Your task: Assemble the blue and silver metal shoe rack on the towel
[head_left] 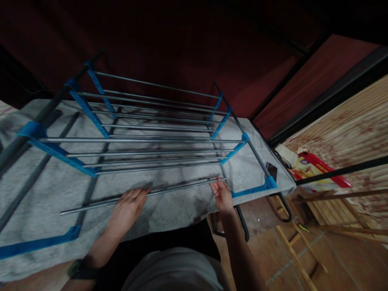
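A rack of grey metal rods and blue plastic brackets [87, 109] lies on its side on a grey cloth [42, 190]. A loose pair of metal rods [169, 189] lies along the cloth in front of the rack. My left hand [129, 206] rests flat over the rods near their middle, fingers stretched out. My right hand [222, 195] touches the rods' right end near a blue bracket [254, 189], fingers extended and close together. A dark watch [79, 270] sits on my left wrist.
A red and yellow package [315, 167] lies on the floor at the right beside a wooden slatted panel [348, 133]. Wooden sticks [294, 254] lie on the tiled floor. A dark phone-like object [272, 169] sits at the cloth's right edge. The background is dark.
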The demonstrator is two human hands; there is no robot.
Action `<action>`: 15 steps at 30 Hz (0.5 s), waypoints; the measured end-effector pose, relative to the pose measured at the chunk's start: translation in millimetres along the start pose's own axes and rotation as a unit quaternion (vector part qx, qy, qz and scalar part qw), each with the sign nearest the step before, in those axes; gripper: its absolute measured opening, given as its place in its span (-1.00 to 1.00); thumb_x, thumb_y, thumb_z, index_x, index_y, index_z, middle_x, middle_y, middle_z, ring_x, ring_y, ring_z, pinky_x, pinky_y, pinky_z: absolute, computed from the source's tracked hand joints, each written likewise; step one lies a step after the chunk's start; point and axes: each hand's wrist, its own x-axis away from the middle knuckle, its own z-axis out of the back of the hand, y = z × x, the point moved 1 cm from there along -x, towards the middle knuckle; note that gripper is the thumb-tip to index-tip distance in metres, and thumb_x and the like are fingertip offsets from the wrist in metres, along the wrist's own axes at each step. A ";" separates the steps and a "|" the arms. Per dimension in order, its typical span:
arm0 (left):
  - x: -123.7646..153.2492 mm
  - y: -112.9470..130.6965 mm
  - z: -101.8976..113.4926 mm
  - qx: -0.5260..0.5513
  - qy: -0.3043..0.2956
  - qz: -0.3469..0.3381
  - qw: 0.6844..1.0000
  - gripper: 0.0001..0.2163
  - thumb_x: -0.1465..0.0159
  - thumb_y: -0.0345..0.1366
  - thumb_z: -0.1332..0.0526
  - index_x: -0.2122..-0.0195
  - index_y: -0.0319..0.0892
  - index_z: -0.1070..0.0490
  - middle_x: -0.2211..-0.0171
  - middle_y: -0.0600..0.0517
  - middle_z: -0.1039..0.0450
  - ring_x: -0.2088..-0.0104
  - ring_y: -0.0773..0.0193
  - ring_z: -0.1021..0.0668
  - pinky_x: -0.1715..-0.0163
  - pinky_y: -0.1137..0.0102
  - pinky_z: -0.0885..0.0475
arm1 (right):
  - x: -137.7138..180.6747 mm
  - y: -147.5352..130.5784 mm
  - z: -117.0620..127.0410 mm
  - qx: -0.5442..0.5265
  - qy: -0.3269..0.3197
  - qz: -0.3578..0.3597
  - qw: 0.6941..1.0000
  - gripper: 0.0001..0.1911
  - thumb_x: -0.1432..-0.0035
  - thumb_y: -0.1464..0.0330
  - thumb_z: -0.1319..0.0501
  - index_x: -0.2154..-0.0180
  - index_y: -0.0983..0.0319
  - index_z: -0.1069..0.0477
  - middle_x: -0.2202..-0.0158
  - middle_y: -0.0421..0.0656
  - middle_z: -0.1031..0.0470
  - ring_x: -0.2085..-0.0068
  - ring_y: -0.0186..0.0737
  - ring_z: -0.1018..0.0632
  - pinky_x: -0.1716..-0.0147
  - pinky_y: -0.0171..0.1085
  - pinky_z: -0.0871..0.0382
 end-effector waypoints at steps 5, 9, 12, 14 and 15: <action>10.1 -13.0 3.2 -0.025 0.004 0.026 0.999 -0.67 -0.43 -0.22 0.05 0.01 -0.17 -0.47 0.21 -0.09 -0.59 0.18 0.04 -0.60 0.13 0.16 -0.49 | -14.3 -1.3 4.9 0.081 0.009 0.037 0.996 -0.72 -0.06 0.17 -0.38 0.39 0.14 -0.33 0.47 -0.32 -0.51 0.33 -0.31 -0.61 0.04 -0.12 -0.58; 21.7 -22.9 1.7 -0.032 0.021 0.049 0.998 -0.70 -0.42 -0.20 0.05 0.06 -0.08 -0.45 0.21 -0.06 -0.59 0.17 0.02 -0.61 0.14 0.09 -0.54 | -24.4 -0.6 9.8 0.122 0.011 0.050 0.991 -0.70 -0.13 0.06 -0.32 0.38 0.09 -0.33 0.47 -0.26 -0.52 0.31 -0.23 -0.63 0.05 -0.03 -0.59; 27.3 -27.4 0.8 -0.022 0.026 0.059 0.998 -0.70 -0.40 -0.21 0.05 0.09 -0.06 -0.47 0.21 -0.12 -0.58 0.17 -0.06 -0.61 0.15 0.00 -0.54 | -30.0 -1.0 14.2 0.171 0.009 0.063 0.983 -0.65 -0.15 -0.06 -0.25 0.44 0.02 -0.31 0.50 -0.21 -0.52 0.26 -0.08 -0.66 0.09 0.08 -0.61; 28.1 -27.9 1.8 -0.019 0.021 0.064 0.998 -0.69 -0.41 -0.22 0.06 0.10 -0.07 -0.48 0.23 -0.15 -0.57 0.17 -0.10 -0.61 0.16 -0.04 -0.53 | -32.5 -2.0 17.1 0.218 0.002 0.078 0.973 -0.63 -0.15 -0.11 -0.18 0.47 -0.01 -0.30 0.50 -0.16 -0.52 0.22 0.02 -0.66 0.11 0.14 -0.61; 27.6 -26.8 2.8 -0.017 0.017 0.062 0.998 -0.69 -0.42 -0.22 0.06 0.10 -0.08 -0.49 0.23 -0.15 -0.57 0.18 -0.10 -0.61 0.17 -0.04 -0.53 | -33.6 -2.4 18.4 0.240 -0.006 0.088 0.967 -0.63 -0.15 -0.12 -0.14 0.47 -0.02 -0.31 0.49 -0.14 -0.53 0.20 0.05 -0.67 0.12 0.17 -0.61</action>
